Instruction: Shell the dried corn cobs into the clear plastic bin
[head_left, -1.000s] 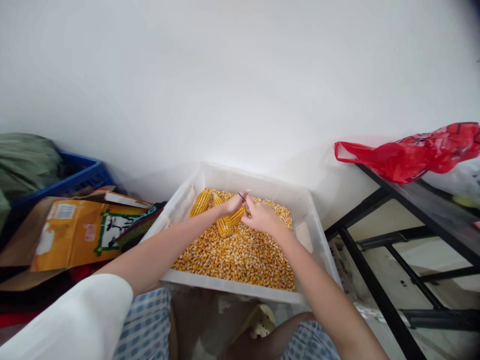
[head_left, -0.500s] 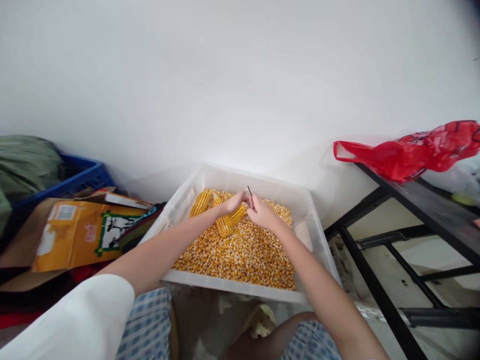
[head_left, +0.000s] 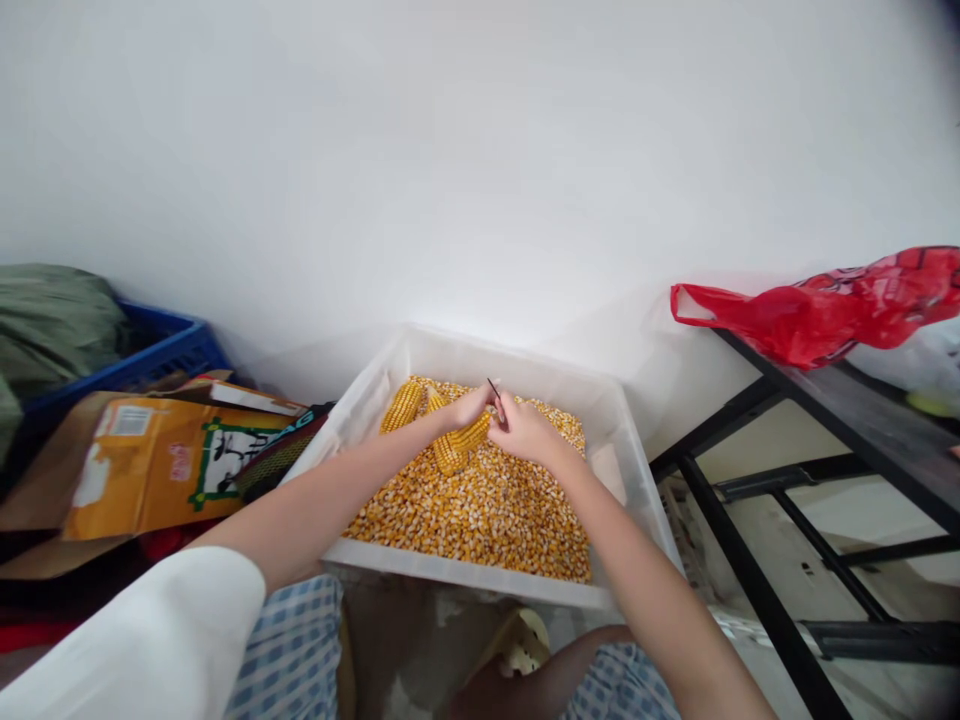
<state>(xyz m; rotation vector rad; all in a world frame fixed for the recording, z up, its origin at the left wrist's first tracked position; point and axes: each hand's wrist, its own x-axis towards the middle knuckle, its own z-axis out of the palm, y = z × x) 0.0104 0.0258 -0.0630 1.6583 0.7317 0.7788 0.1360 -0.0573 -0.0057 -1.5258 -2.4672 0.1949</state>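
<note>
Over a heap of loose corn kernels (head_left: 480,520) in a whitish plastic bin (head_left: 450,560), my two hands meet. My right hand (head_left: 521,428) is closed round a thin dark rod (head_left: 493,387), whose tip points up and to the left. Curled close beside it, my left hand (head_left: 472,406) has its fingers closed; what they hold is hidden. Just below the left hand lie ears of corn (head_left: 471,436) full of yellow kernels. Another ear of corn (head_left: 403,404) rests at the bin's far left.
A yellow printed cardboard box (head_left: 165,460) and a blue crate (head_left: 180,350) with a green bag (head_left: 60,325) stand at left. On the right is a black metal frame (head_left: 735,540) with a red plastic bag (head_left: 810,315) on top. A white wall (head_left: 480,180) rises behind the bin.
The dark rod has shifted slightly to the left and leans more, and my right hand has turned a little with it. The ears of corn lie where they were.
</note>
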